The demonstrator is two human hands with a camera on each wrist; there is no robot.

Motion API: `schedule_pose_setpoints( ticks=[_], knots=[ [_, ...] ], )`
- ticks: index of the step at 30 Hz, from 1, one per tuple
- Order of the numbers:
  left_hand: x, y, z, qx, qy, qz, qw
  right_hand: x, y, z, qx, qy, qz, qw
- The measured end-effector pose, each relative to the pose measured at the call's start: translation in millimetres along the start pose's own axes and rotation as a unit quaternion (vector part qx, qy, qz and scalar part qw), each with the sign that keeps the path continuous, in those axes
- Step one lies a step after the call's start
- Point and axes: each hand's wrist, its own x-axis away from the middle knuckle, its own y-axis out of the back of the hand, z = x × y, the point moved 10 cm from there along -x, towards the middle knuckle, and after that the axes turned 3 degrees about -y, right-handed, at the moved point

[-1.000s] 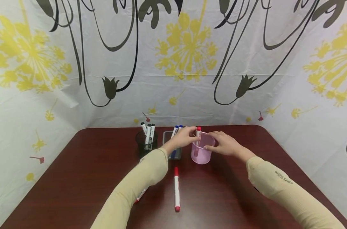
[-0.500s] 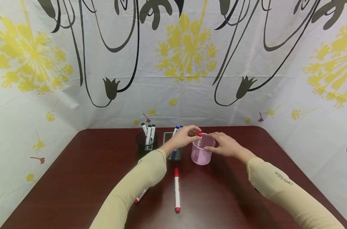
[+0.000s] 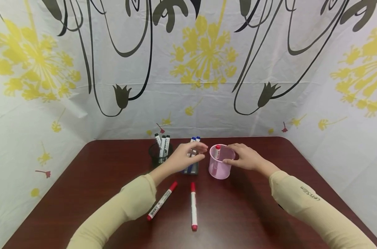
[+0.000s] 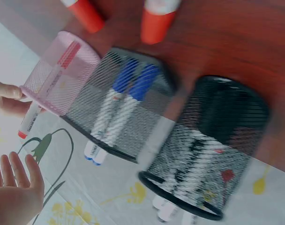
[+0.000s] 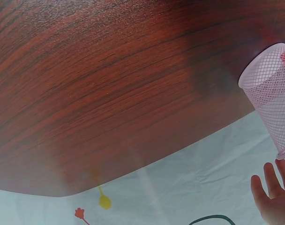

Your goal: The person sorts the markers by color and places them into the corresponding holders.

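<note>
My left hand [image 3: 183, 157] hangs in front of the grey mesh holder, fingers extended and holding nothing. In the left wrist view, its palm and straight fingers show at the lower left. At the pink mesh pen cup [image 3: 220, 169], my right hand [image 3: 247, 157] grips the rim, thumb at the near side and fingers at the far side. Inside that cup leans one red-capped marker [image 3: 217, 152], its top above the mesh. Two more red markers lie on the table: a slanted marker [image 3: 162, 202] below my left wrist and a straighter marker [image 3: 193, 209] beside it.
The grey mesh holder [image 4: 98, 89] contains two blue markers [image 4: 115, 112]. A black mesh cup [image 4: 236, 112] to its left in the head view holds several black-capped markers [image 3: 162, 148]. The dark wooden table [image 3: 253, 207] ends at a patterned cloth [image 3: 188, 117] behind.
My left hand lowered the red marker into the pink cup, let go and drew back left. The slanted marker is now uncovered. My right hand stayed at the cup.
</note>
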Motion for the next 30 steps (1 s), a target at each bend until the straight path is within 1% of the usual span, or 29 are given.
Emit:
schedule_pose_setpoints(
  ticks=[3,5,7,9,11,13,16,18,21,23,25,27,30],
  knots=[
    [21.3,5.4,-0.8,-0.032,-0.016,0.015,0.9992,0,1.2,1,-0.001,0.001,0.001,1.0],
    [36.3,8.2,-0.2,-0.067,-0.031,0.029,0.9969,0,1.4,1,-0.001,0.003,0.001,1.0],
    [51.2,10.3,0.4,-0.11,-0.045,0.046,0.9918,1,1.2,2,-0.002,0.003,0.002,1.0],
    [65.8,11.7,1.5,-0.164,-0.061,0.064,0.9825,0,1.0,2,-0.002,0.004,0.002,1.0],
    [79.8,11.4,2.3,-0.216,-0.08,0.081,0.9698,0,1.2,2,-0.001,0.005,0.0,1.0],
    [93.8,8.9,4.0,-0.263,-0.098,0.103,0.9544,1,1.8,2,-0.001,0.009,-0.003,1.0],
    [114.2,2.9,6.0,-0.317,-0.139,0.123,0.9299,1,3.0,3,-0.001,0.009,-0.006,1.0],
    [127.1,-1.4,7.5,-0.355,-0.162,0.136,0.9107,1,2.9,3,-0.003,0.009,-0.004,1.0],
    [144.1,-5.8,11.6,-0.41,-0.19,0.145,0.8802,0,1.9,2,-0.004,0.004,0.0,1.0],
    [153.8,-7.6,15.3,-0.437,-0.202,0.148,0.8638,-1,1.3,2,-0.004,0.005,0.001,1.0],
    [161.9,-9.1,18.9,-0.453,-0.211,0.148,0.8532,-1,0.9,1,-0.002,0.005,0.001,1.0],
    [167.8,-10.7,22.3,-0.459,-0.212,0.154,0.8489,-1,0.6,1,-0.001,0.006,0.001,1.0],
    [172.7,-13.8,26.9,-0.464,-0.201,0.176,0.8448,0,-0.3,0,-0.003,0.004,0.001,1.0]
  ],
)
